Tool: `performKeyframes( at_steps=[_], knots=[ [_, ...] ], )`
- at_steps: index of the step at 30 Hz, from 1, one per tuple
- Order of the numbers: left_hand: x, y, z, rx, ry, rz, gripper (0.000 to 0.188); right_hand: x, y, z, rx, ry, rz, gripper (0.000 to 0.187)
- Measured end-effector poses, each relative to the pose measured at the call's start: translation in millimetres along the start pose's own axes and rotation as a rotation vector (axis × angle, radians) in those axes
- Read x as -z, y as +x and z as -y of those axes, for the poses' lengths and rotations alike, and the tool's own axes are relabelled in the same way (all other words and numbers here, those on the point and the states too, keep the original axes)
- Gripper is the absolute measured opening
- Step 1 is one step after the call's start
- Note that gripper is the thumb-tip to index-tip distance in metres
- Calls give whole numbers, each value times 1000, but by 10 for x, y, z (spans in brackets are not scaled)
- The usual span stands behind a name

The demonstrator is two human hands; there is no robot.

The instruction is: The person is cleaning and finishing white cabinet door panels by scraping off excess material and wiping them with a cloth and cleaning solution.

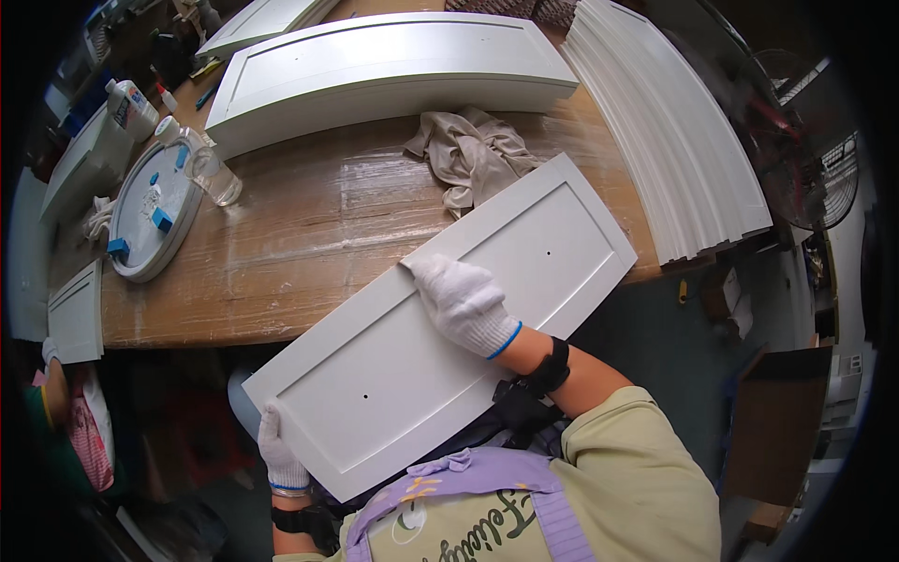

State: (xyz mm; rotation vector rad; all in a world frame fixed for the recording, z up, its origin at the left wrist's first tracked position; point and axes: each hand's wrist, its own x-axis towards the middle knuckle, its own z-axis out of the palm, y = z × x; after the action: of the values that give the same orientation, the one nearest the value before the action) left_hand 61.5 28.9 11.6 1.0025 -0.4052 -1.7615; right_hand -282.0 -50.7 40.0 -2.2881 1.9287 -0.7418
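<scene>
A white cabinet door panel (375,412) with a recessed centre and two small dark holes lies slanted across my lap, its far part resting on the table edge. My left hand (281,452), in a white knitted glove, grips the panel's near left corner, thumb on top and fingers hidden beneath. On the panel's far long edge my right hand (459,302), gloved the same way, is closed with its fingertips pressed at the rim. A small brownish sliver shows at those fingertips; what it is I cannot make out. A crumpled beige cloth (473,155) lies just beyond the panel.
Stacked white panels (393,56) stand at the back of the wooden table (281,253); more white panels (665,140) lie at right. Leftward are a round white lid (140,225) with blue blocks, a clear jar (215,178) and a white bottle (133,110). Another person's hand (51,354) touches a panel.
</scene>
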Motion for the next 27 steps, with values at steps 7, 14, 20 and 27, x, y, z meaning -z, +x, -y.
performKeyframes(
  at_steps=[7, 14, 20, 27],
  knots=[
    [169, -172, -21, -7, 51, -1, 57, 529, 150, -1137, -264, -295, -253, 10],
    [135, -176, -16, 23, 24, -48, 56, 350, 53, -675, -111, -96, 19, 18],
    [168, -149, -1, 6, 26, -27, 57, 575, 206, -1662, -270, -345, -408, 6],
    [172, -174, -58, 0, 85, -35, 57, 628, 266, -1315, -219, -220, -68, 11]
  ],
)
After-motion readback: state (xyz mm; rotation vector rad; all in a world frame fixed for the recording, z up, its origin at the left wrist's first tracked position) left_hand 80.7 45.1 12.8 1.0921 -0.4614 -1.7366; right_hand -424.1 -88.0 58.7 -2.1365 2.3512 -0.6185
